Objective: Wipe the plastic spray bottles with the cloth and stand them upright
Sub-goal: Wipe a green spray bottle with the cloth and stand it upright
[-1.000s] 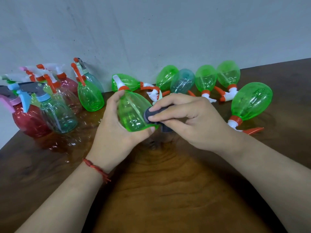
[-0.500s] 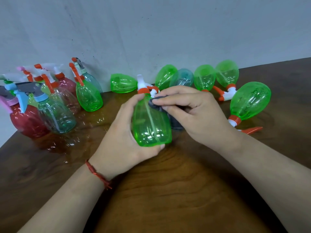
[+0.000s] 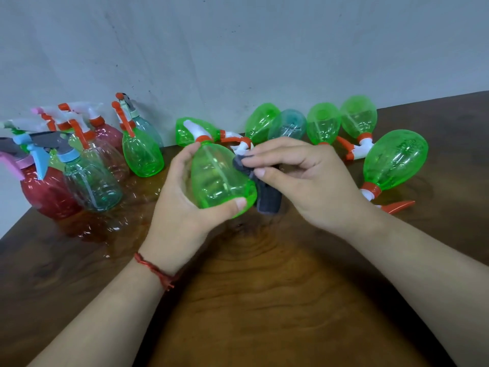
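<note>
Right now the left hand (image 3: pixel 182 197) holds a green spray bottle (image 3: pixel 219 178) tight, up over the brown table (image 3: pixel 264 300), w/ its white top pointing away. Thumb is on the bottle's fat end. The right hand (image 3: pixel 312 181) pinches a dark gray cloth (image 3: pixel 260 186) & presses it on the bottle's right side. Standing bottles (image 3: pixel 92 165), red, clear & green, sit in a bunch at the left by the wall. More green bottles (image 3: pixel 394 162) lie on their sides at the back & right.
</note>
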Tool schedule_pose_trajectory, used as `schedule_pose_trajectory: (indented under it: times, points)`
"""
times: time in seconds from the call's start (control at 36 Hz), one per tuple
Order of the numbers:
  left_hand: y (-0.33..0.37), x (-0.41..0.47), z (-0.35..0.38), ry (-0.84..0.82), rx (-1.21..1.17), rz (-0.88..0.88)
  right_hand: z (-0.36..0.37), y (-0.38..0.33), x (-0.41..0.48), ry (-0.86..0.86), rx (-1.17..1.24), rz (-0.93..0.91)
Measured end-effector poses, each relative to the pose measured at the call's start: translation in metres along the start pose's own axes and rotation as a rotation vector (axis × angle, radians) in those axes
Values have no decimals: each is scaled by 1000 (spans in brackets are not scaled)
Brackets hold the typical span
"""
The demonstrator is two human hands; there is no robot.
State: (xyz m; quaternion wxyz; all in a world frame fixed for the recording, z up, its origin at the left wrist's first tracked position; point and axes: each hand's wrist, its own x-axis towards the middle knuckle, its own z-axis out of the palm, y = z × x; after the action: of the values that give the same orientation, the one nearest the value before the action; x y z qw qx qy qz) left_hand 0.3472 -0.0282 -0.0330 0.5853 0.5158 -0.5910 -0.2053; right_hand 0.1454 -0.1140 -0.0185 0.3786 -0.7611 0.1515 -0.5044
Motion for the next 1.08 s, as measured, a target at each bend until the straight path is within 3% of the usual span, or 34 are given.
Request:
schedule_pose_trajectory:
  times: [0.25, 0.44, 0.69, 0.81, 0.97, 1.08]
  points:
    - [-6, 6, -6, 95, 70, -55, 4, 2, -6, -87, -108, -18]
    - [4, -5, 1, -99, 40, -23, 0, 10, 1, 70, -30, 60]
    - [15, -12, 7, -318, -93, -18, -5, 4, 6, 173, 443, 284]
    - [13, -7, -2, -420, -11, -28, -8, 5, 7, 183, 326, 273]
    - [9, -7, 2, -459, 211, 62, -4, 7, 1, 42, -86, 38]
    - [5, -8, 4, -394, 142, 36, -1, 11, 0, 84, 10, 91]
